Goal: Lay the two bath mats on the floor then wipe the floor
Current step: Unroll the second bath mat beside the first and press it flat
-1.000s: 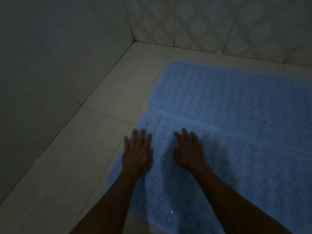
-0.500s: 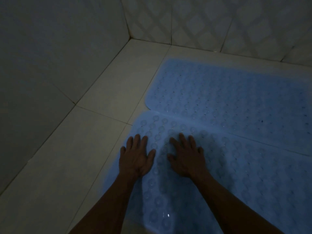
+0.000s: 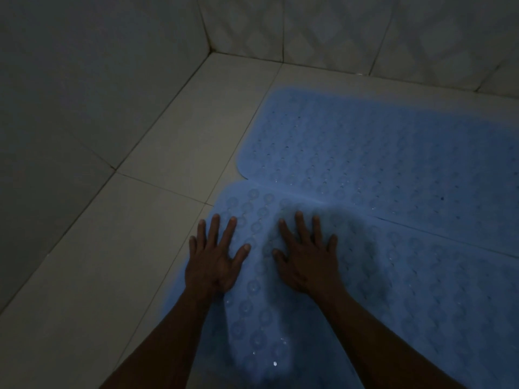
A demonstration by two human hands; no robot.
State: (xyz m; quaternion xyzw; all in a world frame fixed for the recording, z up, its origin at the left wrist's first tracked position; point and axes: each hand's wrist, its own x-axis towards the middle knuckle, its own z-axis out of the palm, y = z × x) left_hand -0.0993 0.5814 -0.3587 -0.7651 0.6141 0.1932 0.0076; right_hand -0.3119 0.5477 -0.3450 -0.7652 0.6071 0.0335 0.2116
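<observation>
Two pale blue bath mats with round suction bumps lie on the white tiled floor [image 3: 118,262]. The far mat [image 3: 379,147] lies flat near the back wall. The near mat [image 3: 421,299] overlaps the far mat's front edge slightly. My left hand [image 3: 214,259] presses flat on the near mat's left edge, fingers spread, with the outer fingers over the tile. My right hand [image 3: 307,259] lies palm down on the same mat just to the right, fingers spread. Neither hand holds anything.
The room is dim. A plain tiled wall [image 3: 70,94] runs along the left and a patterned tiled wall [image 3: 351,29] across the back; they meet in a corner at top centre. Bare floor tile lies left of the mats.
Both hands have slid a little back toward me along the near mat and spread their fingers wider. The mats have stayed in place.
</observation>
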